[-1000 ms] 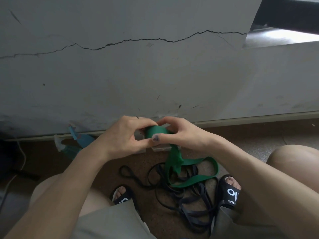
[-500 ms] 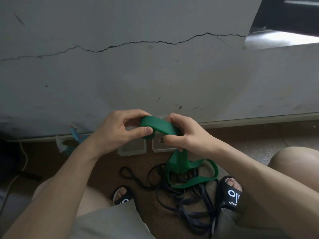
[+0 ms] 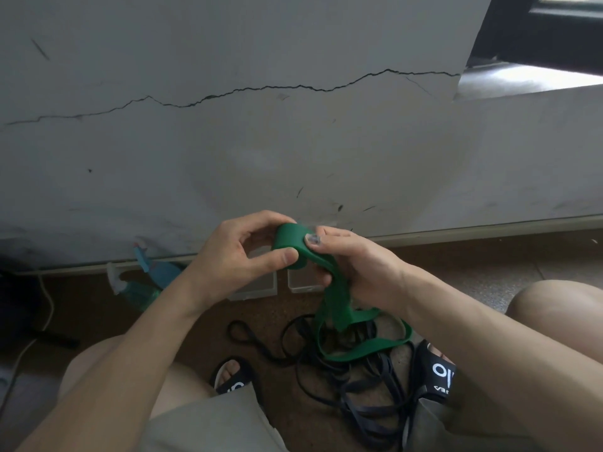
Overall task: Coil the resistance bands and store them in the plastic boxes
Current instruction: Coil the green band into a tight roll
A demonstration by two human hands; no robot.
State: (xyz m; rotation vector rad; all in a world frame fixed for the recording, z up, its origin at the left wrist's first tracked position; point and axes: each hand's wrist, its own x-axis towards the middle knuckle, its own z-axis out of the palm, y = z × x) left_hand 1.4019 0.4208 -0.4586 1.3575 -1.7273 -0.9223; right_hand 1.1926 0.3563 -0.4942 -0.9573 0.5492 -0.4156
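A green resistance band is partly rolled into a coil held between both hands above the floor. My left hand pinches the coil from the left with thumb and fingers. My right hand grips the band on the right, thumb on top of the coil. The loose green tail hangs down and loops over a tangle of dark bands on the floor. Two clear plastic boxes stand on the floor by the wall, mostly hidden behind my hands.
A cracked grey wall rises just behind the boxes. A teal and clear object lies at the wall's foot on the left, next to a white cable. My knees and black sandals flank the bands.
The hands have turned the coil, taking up more of the green band. The right thumb now sits on top of the coil, and the loose loop has drawn slightly tighter.
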